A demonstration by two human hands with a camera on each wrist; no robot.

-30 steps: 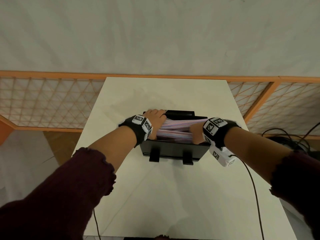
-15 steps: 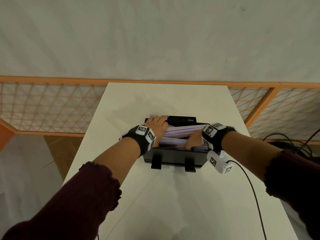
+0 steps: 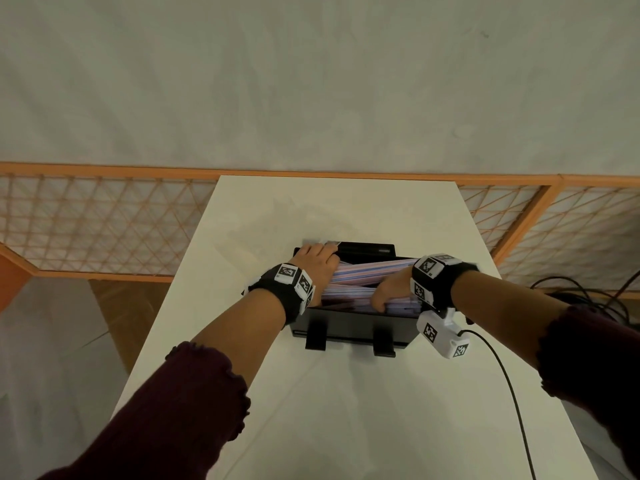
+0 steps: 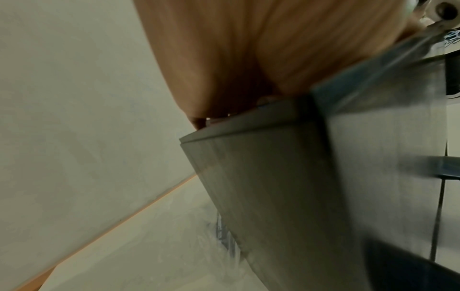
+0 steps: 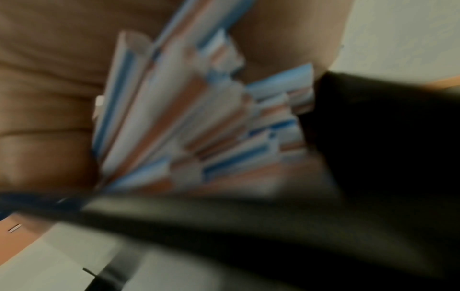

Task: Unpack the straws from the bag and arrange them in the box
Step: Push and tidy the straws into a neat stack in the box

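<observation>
Head view: both hands, left hand (image 3: 317, 263) at 9 o'clock, right hand (image 3: 389, 292) at 3, gripped straws (image 3: 360, 271) inside the box (image 3: 349, 323).

White table with a black box

A white table (image 3: 346, 410) carries a black box (image 3: 349, 323) toward twelve o'clock; a black cable (image 3: 512, 393) trails across the surface at four o'clock.

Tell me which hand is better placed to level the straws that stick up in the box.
Probably the left hand. It sits at the far left end of the box, where the upper straws angle up. The right hand is busy gripping the lower bunch near the front wall.
</observation>
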